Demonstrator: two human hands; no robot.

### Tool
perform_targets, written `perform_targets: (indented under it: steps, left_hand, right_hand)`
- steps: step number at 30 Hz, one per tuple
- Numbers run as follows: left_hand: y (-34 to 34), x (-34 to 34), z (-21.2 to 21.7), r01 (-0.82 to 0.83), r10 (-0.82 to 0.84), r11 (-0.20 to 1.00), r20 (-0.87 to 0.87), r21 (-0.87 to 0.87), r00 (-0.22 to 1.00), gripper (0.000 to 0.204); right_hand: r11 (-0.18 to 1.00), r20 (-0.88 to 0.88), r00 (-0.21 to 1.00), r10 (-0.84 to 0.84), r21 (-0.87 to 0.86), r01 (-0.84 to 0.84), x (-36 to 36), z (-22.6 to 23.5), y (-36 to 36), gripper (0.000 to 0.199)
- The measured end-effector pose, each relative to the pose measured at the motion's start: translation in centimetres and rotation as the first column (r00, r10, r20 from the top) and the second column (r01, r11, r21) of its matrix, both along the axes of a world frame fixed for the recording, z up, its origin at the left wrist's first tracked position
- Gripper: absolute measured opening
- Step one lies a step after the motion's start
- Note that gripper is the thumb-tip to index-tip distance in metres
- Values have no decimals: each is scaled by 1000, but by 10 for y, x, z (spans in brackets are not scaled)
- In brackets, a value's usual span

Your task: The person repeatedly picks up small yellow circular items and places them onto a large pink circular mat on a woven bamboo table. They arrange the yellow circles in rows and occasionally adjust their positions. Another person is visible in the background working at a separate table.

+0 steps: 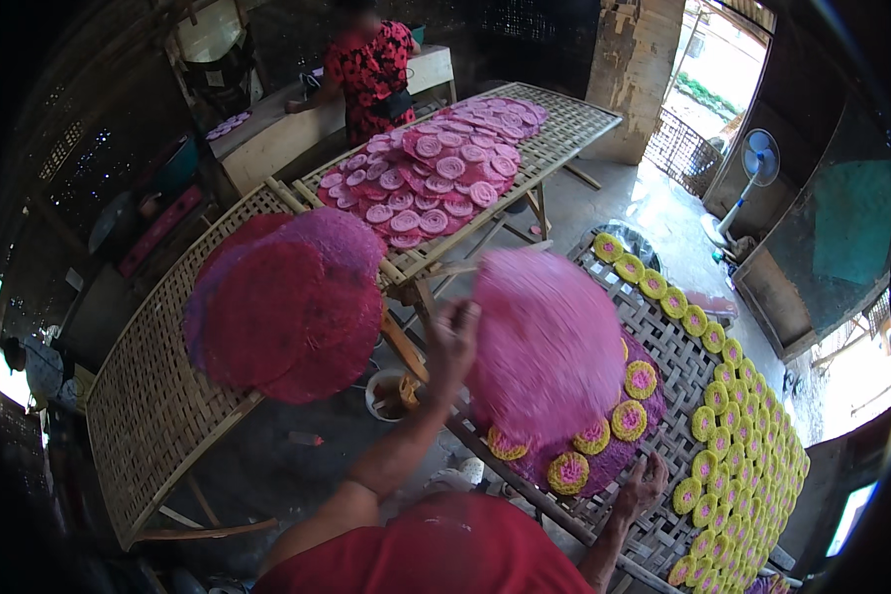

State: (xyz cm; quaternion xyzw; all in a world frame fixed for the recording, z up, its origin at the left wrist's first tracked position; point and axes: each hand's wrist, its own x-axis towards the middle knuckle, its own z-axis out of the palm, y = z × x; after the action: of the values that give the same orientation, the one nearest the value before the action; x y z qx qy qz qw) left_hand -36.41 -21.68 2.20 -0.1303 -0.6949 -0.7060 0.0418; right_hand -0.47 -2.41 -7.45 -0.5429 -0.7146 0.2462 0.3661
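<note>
My left hand (452, 335) pinches the left edge of a thin round pink sheet (547, 342), which is smeared by motion. Beneath that sheet lies a round purple sheet (653, 368) on the woven bamboo rack, partly covered. Several yellow coils with pink centres (629, 420) sit along the purple sheet's visible border; the rest are hidden by the pink sheet. Beside the purple sheet's lower right edge, my right hand (642, 487) rests on the rack with its fingers apart, holding nothing.
Rows of yellow coils (738, 465) cover the right part of the woven rack (653, 307). Dark red and purple round sheets (277, 307) are piled on a left rack. Pink coils (429, 183) lie on sheets farther back, near a standing person (371, 74). A fan (759, 163) stands far right.
</note>
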Motion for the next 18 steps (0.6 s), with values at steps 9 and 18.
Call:
perform_targets:
  steps: [9, 18]
  left_hand:
    - [-253, -129, 6, -808, 772, 518, -253, -281, 583, 54]
    - [-294, -78, 6, -916, 642, 167, -665, -364, 381, 49]
  right_hand:
    - [970, 31, 987, 155, 184, -158, -25, 15, -5, 30]
    - [820, 378, 810, 448, 187, -541, -79, 33, -15, 32]
